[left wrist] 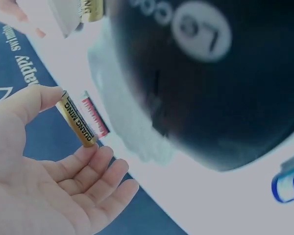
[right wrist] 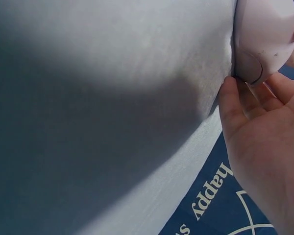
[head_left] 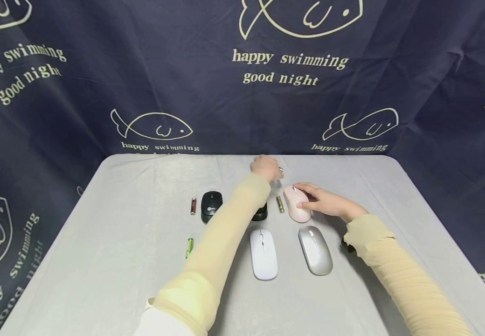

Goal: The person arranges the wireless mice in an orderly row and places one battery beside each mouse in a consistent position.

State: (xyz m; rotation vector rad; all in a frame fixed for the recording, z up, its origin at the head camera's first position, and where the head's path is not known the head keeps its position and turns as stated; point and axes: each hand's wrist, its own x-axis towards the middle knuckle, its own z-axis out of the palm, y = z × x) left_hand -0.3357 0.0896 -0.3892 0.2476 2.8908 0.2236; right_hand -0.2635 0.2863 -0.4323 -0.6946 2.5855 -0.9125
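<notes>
My left hand [head_left: 266,168] is at the far side of the table, and it pinches a gold battery [left wrist: 78,120] between thumb and fingertip. A red-and-white battery [left wrist: 94,116] appears just beyond it. My right hand [head_left: 326,201] grips a pink mouse [head_left: 298,207] on the table, thumb on one side and fingers on the other. Left of that mouse lies another gold battery [head_left: 280,204]. Below my left forearm sits a black mouse [head_left: 261,213], mostly hidden by the sleeve; a black mouse [left wrist: 201,98] looms large in the left wrist view.
Another black mouse [head_left: 211,204] sits left of the forearm, with a red battery [head_left: 193,206] and a green battery [head_left: 190,247] nearby. Nearer stand a white mouse [head_left: 263,255] and a silver mouse [head_left: 315,251]. A dark object [head_left: 346,246] is partly under the right sleeve.
</notes>
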